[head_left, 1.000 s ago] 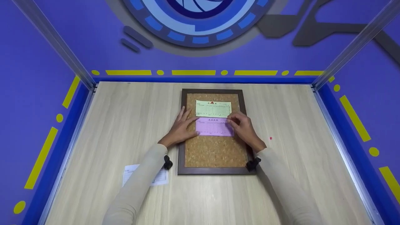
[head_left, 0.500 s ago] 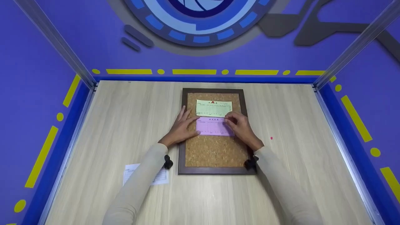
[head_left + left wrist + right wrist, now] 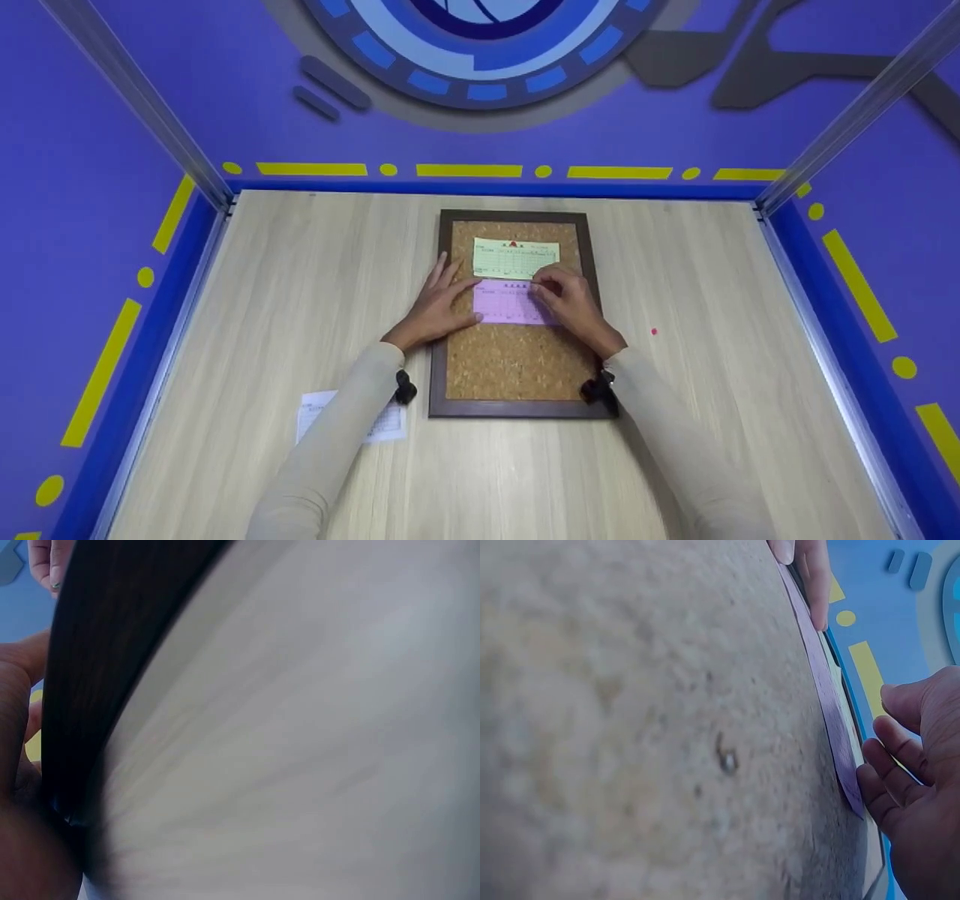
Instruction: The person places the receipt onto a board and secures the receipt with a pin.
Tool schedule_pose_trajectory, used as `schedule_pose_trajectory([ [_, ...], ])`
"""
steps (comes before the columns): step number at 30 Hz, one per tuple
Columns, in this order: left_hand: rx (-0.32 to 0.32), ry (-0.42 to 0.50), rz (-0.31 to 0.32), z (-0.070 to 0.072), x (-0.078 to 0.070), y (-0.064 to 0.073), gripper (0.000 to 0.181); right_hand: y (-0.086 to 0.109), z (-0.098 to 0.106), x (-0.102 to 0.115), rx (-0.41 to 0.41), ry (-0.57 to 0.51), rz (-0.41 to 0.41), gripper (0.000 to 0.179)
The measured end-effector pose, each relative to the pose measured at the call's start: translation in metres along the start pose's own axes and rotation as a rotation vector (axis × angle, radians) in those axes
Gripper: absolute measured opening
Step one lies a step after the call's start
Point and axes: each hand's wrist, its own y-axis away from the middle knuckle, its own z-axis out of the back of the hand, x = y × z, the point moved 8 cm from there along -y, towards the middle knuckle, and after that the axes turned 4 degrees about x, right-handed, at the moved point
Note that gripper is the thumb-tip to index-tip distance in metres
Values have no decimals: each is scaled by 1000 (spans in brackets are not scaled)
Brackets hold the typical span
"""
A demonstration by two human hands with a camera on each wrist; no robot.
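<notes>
My left hand (image 3: 439,304) rests at the left edge of a pink paper slip (image 3: 501,304), thumb and fingertip on its corners. The slip lies on a framed cork board (image 3: 517,367), just below a pale green slip (image 3: 499,259) with a red pushpin (image 3: 513,244) at its top. Over the pink slip's top edge, right of the middle, my right hand (image 3: 574,300) is curled with thumb and forefinger together. They pinch a small pin, mostly hidden by the fingertips. In the right wrist view the pink slip (image 3: 821,682) appears nearly edge-on beside the right hand (image 3: 926,772).
A white printed slip (image 3: 386,425) lies on the table at lower left, partly under the left forearm. One small red pin (image 3: 654,331) is on the wooden table, right of the board. Blue panels (image 3: 90,225) stand around the sides and back.
My right hand has slid a little left along the pink slip's top edge, toward its middle. The left hand keeps its place on the slip.
</notes>
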Motion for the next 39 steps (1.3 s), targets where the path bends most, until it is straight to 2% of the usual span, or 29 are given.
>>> schedule_pose_trajectory([
  [7,-9,-14,-8,4,-7,3,74,-5,-6,3,24,-38,10,6],
  [14,5,-10,23,2,-8,2,74,-8,-10,2,27,-51,1,2],
  [27,-4,-6,17,-1,1,0,75,-15,-18,3,21,49,9,5],
  [39,14,-56,42,4,-11,3,72,-19,-26,2,41,73,-22,5],
])
